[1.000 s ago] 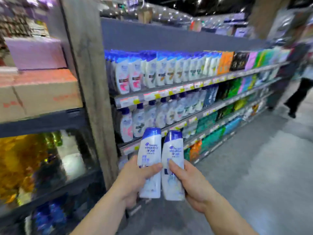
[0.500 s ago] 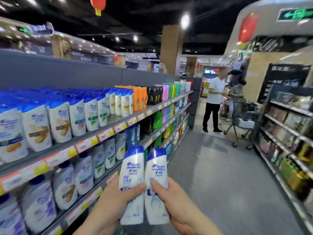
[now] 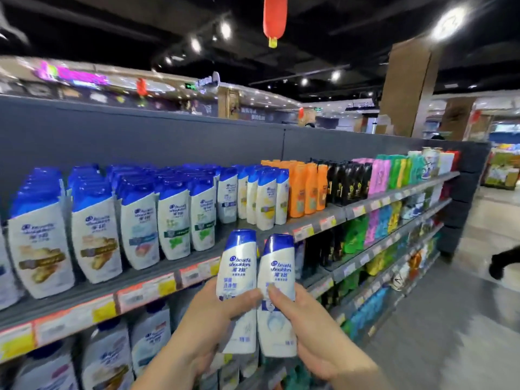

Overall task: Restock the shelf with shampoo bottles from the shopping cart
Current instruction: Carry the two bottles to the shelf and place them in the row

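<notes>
Now raised nearer the top shelf [image 3: 309, 225] than half a second ago, both upright and touching side by side. Left hand [image 3: 202, 330] wrapped round left bottle [image 3: 237, 280], right hand [image 3: 309, 333] round right bottle [image 3: 277, 285]: white bodies, blue caps, blue lettering. Behind, rows of matching shampoo [image 3: 135, 220]. Farther along, orange bottles [image 3: 305, 190], then black and green packs, blurred.
</notes>
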